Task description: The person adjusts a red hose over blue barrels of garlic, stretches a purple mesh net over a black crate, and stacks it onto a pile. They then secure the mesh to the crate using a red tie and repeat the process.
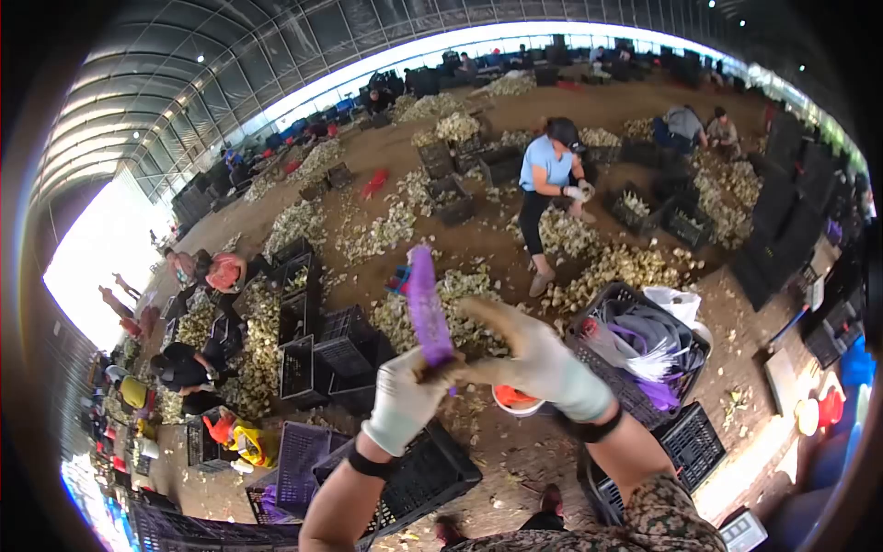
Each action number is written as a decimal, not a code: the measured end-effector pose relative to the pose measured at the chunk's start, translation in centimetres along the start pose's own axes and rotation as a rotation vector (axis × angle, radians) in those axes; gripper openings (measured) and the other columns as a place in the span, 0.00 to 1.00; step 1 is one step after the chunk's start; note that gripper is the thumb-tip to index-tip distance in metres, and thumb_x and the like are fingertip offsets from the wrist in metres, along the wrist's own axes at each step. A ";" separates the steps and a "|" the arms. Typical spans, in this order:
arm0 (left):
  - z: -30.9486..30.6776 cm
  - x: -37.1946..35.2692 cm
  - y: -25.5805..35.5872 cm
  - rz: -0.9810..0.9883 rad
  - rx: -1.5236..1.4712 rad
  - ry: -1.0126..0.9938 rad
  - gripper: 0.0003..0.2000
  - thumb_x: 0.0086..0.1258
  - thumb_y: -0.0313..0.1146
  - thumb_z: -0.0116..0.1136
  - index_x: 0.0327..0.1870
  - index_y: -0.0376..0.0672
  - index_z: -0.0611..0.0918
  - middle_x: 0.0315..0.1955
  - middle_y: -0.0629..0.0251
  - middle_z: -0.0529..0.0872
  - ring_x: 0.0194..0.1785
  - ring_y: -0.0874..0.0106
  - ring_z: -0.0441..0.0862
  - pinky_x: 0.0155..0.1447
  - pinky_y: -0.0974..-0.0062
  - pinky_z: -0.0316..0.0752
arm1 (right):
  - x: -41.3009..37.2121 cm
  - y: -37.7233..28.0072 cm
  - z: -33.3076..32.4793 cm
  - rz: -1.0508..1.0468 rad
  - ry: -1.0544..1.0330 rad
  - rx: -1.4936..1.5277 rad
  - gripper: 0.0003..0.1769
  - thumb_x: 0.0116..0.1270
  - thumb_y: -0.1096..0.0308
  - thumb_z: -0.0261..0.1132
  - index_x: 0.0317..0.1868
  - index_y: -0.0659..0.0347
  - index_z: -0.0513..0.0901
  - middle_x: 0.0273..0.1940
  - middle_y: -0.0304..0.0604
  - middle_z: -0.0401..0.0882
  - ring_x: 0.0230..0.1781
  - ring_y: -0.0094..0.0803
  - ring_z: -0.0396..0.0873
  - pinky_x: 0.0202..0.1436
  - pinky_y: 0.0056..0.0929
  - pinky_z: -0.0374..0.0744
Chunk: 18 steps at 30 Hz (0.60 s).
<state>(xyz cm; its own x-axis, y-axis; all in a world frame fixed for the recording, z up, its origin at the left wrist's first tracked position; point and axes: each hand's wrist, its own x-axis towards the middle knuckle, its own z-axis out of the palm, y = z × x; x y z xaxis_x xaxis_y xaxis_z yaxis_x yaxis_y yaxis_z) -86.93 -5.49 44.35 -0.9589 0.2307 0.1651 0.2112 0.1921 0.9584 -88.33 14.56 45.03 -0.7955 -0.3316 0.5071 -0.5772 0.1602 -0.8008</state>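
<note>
Floor (pixel 515 455): two hands (pixel 405 397) (pixel 538 361), one strip (pixel 425 308).

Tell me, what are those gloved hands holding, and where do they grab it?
A purple strip, standing upright. The left hand and the right hand both pinch it at its lower end.

No readable text, labels, brands or numbers anywhere; the crates (pixel 324 359), the purple strip (pixel 427 308) and people's clothing show no legible marks at this resolution.
</note>
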 end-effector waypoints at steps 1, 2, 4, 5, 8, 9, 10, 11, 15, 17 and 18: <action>-0.9 -0.9 -2.0 0.157 0.128 0.037 0.05 0.65 0.27 0.64 0.39 0.39 0.85 0.24 0.71 0.84 0.22 0.84 0.75 0.23 0.85 0.68 | 1.9 -1.1 3.2 -0.015 0.024 0.284 0.26 0.57 0.71 0.70 0.56 0.71 0.76 0.51 0.53 0.79 0.53 0.31 0.77 0.58 0.29 0.75; -1.9 -2.2 -1.7 0.142 0.100 0.063 0.06 0.65 0.28 0.65 0.40 0.39 0.85 0.24 0.72 0.84 0.21 0.84 0.75 0.23 0.85 0.68 | 3.1 -2.9 5.3 0.174 -0.015 0.480 0.13 0.60 0.77 0.66 0.46 0.71 0.81 0.41 0.44 0.83 0.42 0.27 0.80 0.50 0.25 0.78; -5.9 -5.0 -1.1 0.104 -0.008 0.131 0.07 0.66 0.30 0.64 0.41 0.38 0.85 0.26 0.71 0.85 0.21 0.84 0.75 0.23 0.86 0.68 | 5.0 -5.1 9.1 0.086 0.022 0.473 0.08 0.63 0.81 0.62 0.43 0.70 0.82 0.35 0.41 0.84 0.36 0.24 0.81 0.43 0.22 0.80; -8.4 -6.4 -0.8 0.083 -0.092 0.171 0.08 0.67 0.31 0.63 0.42 0.38 0.85 0.27 0.69 0.86 0.20 0.84 0.76 0.23 0.87 0.69 | 5.6 -6.3 10.7 0.056 0.011 0.509 0.08 0.63 0.81 0.63 0.43 0.70 0.82 0.35 0.41 0.84 0.36 0.24 0.81 0.43 0.23 0.80; -15.7 -10.3 -0.5 0.096 -0.283 0.321 0.08 0.67 0.30 0.62 0.42 0.37 0.85 0.26 0.70 0.85 0.18 0.85 0.71 0.21 0.87 0.64 | 7.8 -10.1 15.9 0.120 0.022 0.772 0.07 0.66 0.78 0.61 0.43 0.70 0.82 0.34 0.44 0.83 0.35 0.28 0.81 0.40 0.24 0.80; -17.9 -11.5 -0.7 0.110 -0.274 0.364 0.07 0.67 0.30 0.63 0.42 0.37 0.85 0.25 0.71 0.84 0.18 0.85 0.70 0.21 0.87 0.63 | 8.6 -11.4 17.6 0.112 0.011 0.816 0.07 0.67 0.78 0.61 0.43 0.70 0.82 0.34 0.44 0.83 0.36 0.29 0.81 0.41 0.25 0.80; -19.8 -12.8 -0.2 0.118 -0.272 0.380 0.07 0.66 0.29 0.64 0.41 0.37 0.86 0.25 0.71 0.84 0.18 0.85 0.71 0.21 0.86 0.64 | 9.5 -12.6 19.2 0.088 -0.064 0.734 0.14 0.66 0.76 0.63 0.51 0.70 0.78 0.37 0.44 0.82 0.38 0.30 0.81 0.46 0.27 0.80; -21.5 -13.6 -0.4 0.122 -0.280 0.401 0.07 0.66 0.29 0.64 0.41 0.37 0.86 0.25 0.71 0.84 0.18 0.85 0.71 0.21 0.86 0.64 | 10.0 -13.9 21.8 0.088 -0.086 0.730 0.14 0.66 0.76 0.63 0.51 0.70 0.78 0.37 0.44 0.82 0.38 0.30 0.81 0.46 0.27 0.80; -25.4 -16.0 -0.3 0.355 -0.068 0.347 0.07 0.62 0.24 0.67 0.39 0.35 0.85 0.29 0.69 0.86 0.32 0.82 0.81 0.36 0.83 0.76 | 11.1 -16.2 29.8 0.189 -0.345 0.712 0.26 0.61 0.74 0.68 0.58 0.71 0.71 0.44 0.44 0.81 0.43 0.28 0.81 0.49 0.22 0.79; -27.0 -17.0 -0.8 0.332 -0.226 0.278 0.09 0.61 0.26 0.68 0.41 0.35 0.84 0.30 0.69 0.85 0.32 0.82 0.80 0.36 0.83 0.75 | 11.9 -16.9 31.3 0.254 -0.324 0.528 0.17 0.60 0.74 0.69 0.50 0.67 0.79 0.38 0.41 0.82 0.40 0.26 0.80 0.46 0.23 0.78; -28.1 -17.6 -0.6 0.276 -0.289 0.278 0.11 0.60 0.27 0.69 0.42 0.34 0.83 0.30 0.69 0.85 0.31 0.82 0.79 0.36 0.83 0.75 | 12.0 -16.9 32.1 0.257 -0.327 0.521 0.17 0.60 0.74 0.69 0.50 0.67 0.79 0.38 0.41 0.82 0.40 0.26 0.80 0.46 0.23 0.78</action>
<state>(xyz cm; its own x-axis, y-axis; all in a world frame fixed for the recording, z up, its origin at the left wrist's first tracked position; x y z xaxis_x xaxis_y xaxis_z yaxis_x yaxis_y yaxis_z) -75.50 -36.50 47.42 -0.8972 -0.0358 0.4402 0.4411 -0.1220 0.8891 -82.20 -22.00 54.40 -0.7513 -0.6212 0.2226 -0.1472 -0.1711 -0.9742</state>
